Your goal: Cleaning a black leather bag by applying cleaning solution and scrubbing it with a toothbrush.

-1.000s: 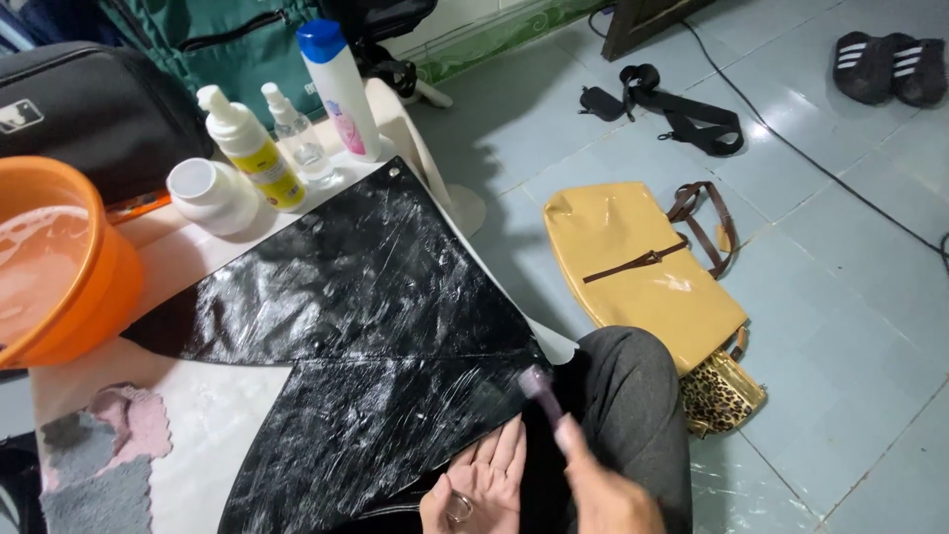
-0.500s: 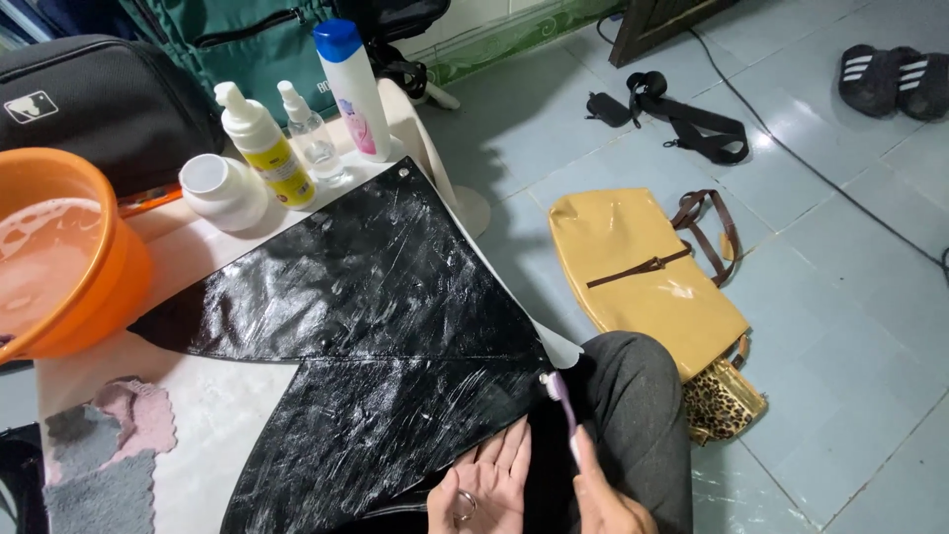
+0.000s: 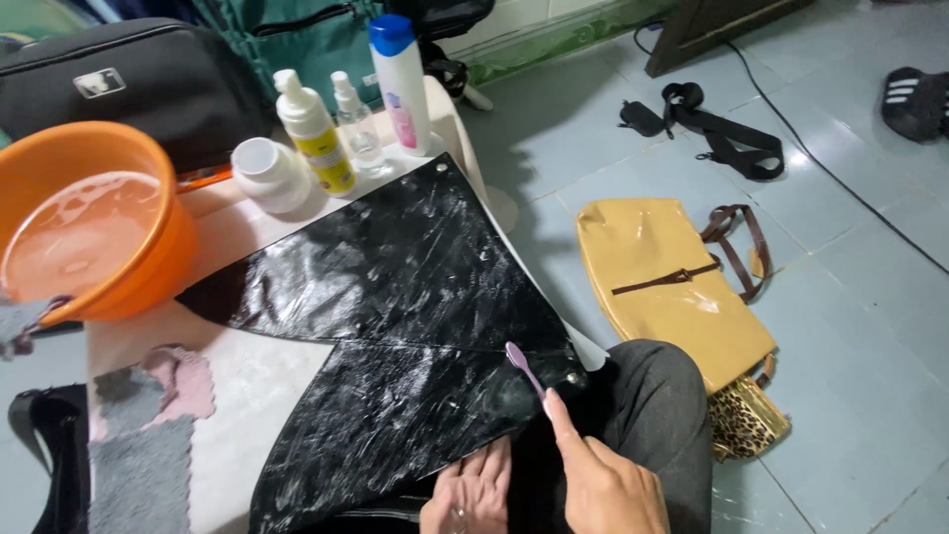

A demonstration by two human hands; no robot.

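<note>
Fingers point(image 3: 568, 435) of the right hand point(image 3: 603, 485) stay clamped on a purple toothbrush point(image 3: 524, 368), now touching the glossy black leather bag point(image 3: 395, 326) on the table; left hand point(image 3: 474, 489) lies flat, fingers together, steadying its edge.

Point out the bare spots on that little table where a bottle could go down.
One bare strip of white tabletop lies between the glossy black bag, the orange basin and the grey-pink cloth. The far edge is crowded: white jar, three bottles. The right hand works the purple toothbrush near the corner.
</note>
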